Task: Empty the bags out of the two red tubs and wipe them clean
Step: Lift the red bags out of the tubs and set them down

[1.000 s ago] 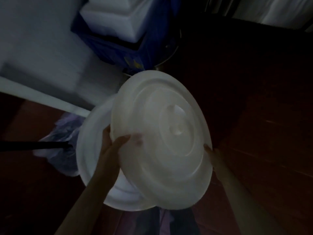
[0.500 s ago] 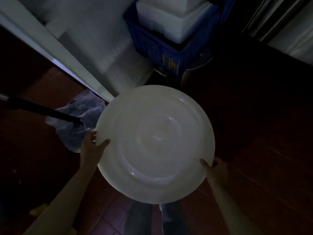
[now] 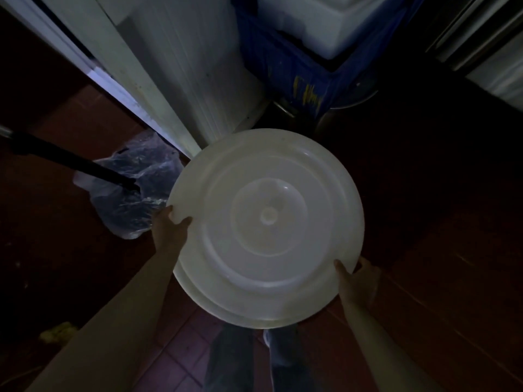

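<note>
Since the frames before, the two white lids have come together into one flat stack facing the camera, where one second ago the upper lid was tilted and slid off the lower one, and the view has shifted so that the blue crate now sits higher in the picture. The left hand grips the left edge of the white lids, with the thumb curled over the top face and the other fingers hidden under the rim. The right hand grips the lower right edge in the same way, thumb on top, fingers below. A second rim shows just under the first one along the lower left side, so two lids lie one on the other. Just beyond the left hand, a crumpled clear plastic bag lies on the dark red tiled floor, and a black pole crosses over it from the left. Farther from the hands, above the lids, stands a white ribbed panel, and to its right a blue crate with a white foam box inside. Below the lids, between the two forearms, the person's legs are visible. No red tub can be seen in this dark view.
</note>
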